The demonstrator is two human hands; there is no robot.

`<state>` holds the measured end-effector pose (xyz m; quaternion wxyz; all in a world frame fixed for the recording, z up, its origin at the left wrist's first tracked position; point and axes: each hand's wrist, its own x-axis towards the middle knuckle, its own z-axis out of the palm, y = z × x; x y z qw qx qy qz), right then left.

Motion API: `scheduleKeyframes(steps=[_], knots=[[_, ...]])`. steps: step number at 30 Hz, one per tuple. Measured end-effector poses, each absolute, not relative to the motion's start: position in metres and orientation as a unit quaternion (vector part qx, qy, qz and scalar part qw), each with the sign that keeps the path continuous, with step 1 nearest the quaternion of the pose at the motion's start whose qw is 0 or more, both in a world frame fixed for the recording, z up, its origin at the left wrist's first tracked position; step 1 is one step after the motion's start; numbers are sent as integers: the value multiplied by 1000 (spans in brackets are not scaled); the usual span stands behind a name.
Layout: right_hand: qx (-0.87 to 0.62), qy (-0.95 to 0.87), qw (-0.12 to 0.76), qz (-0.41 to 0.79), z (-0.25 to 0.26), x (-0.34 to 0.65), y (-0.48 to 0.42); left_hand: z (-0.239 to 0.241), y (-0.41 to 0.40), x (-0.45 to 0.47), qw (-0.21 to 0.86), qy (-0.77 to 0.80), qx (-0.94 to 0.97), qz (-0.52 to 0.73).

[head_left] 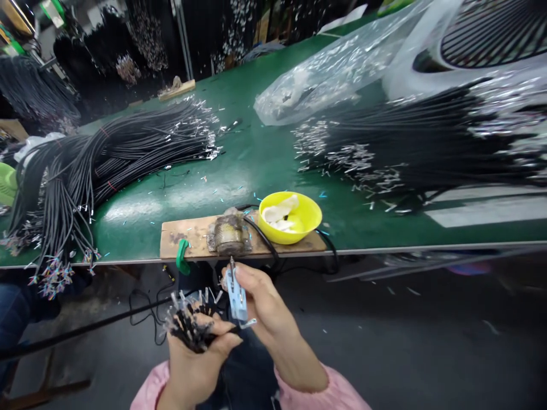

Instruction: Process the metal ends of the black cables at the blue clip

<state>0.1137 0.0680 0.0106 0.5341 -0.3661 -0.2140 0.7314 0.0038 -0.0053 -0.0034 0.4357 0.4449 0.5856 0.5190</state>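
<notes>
My left hand (199,356) is closed round a bunch of black cables (190,322) whose stripped, tinned ends fan upward. My right hand (260,307) grips a pale blue tweezer-like tool (236,293), its tip pointing up toward the table edge. Both hands hover below the front edge of the green table (239,165). Just above them a wooden board (192,239) lies on the table edge with a metal solder pot (229,234) on it. A yellow bowl (305,219) holding white material sits at the board's right end.
A large heap of black cables (98,165) lies at the left and another heap (410,148) at the right. Clear plastic bags (337,74) lie at the back. A green clamp (183,256) holds the board. A black cord (77,330) runs below. Racks of cables hang behind.
</notes>
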Motion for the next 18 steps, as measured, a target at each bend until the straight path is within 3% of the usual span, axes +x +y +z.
scheduleKeyframes(steps=[10, 14, 18], knots=[[-410, -252, 570, 666, -13, 118, 51, 5, -9, 5, 447, 611, 429, 493], [-394, -424, 593, 559, -16, 129, 26, 4, -16, 6, 466, 628, 405, 474], [-459, -516, 623, 367, -13, 132, 7, 2, -19, 6, 474, 646, 389, 454]])
